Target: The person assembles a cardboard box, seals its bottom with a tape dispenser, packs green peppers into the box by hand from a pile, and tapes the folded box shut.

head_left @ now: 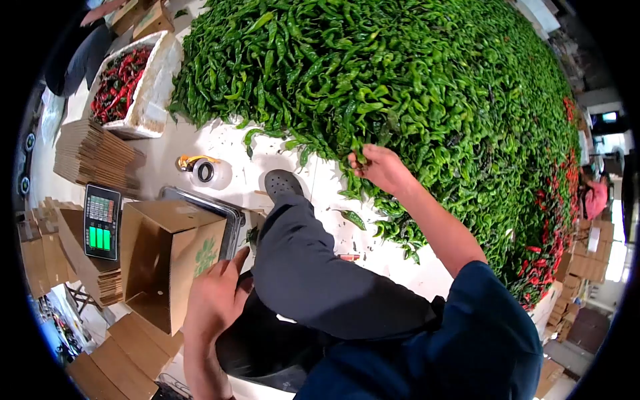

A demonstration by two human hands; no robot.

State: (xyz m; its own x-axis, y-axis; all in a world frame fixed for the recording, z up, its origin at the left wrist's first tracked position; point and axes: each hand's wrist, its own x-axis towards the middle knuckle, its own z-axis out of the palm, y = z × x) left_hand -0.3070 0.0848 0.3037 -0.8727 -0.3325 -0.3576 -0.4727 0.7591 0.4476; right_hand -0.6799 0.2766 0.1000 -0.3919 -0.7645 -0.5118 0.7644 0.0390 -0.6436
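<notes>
My right hand (383, 169) is at the near edge of a large heap of green chili peppers (413, 80). Its fingers are curled around a green chili pepper (358, 159), only partly visible between them. Down at the left, my left hand (217, 293) is beside an open cardboard box (180, 250) with a green leaf print. That hand's thumb and fingers are apart, with nothing seen in them. The box lies with its opening facing left, in front of a scale's metal platform (233, 217). A few loose peppers (353, 219) lie on the white floor near my shoe.
A scale display (101, 223) with green digits stands left of the box. Flattened cardboard (93, 157) is stacked behind it. A white foam box (150, 97) holds red chilies. A roll of tape (204, 171) lies on the floor. Another person (593, 197) is at the far right.
</notes>
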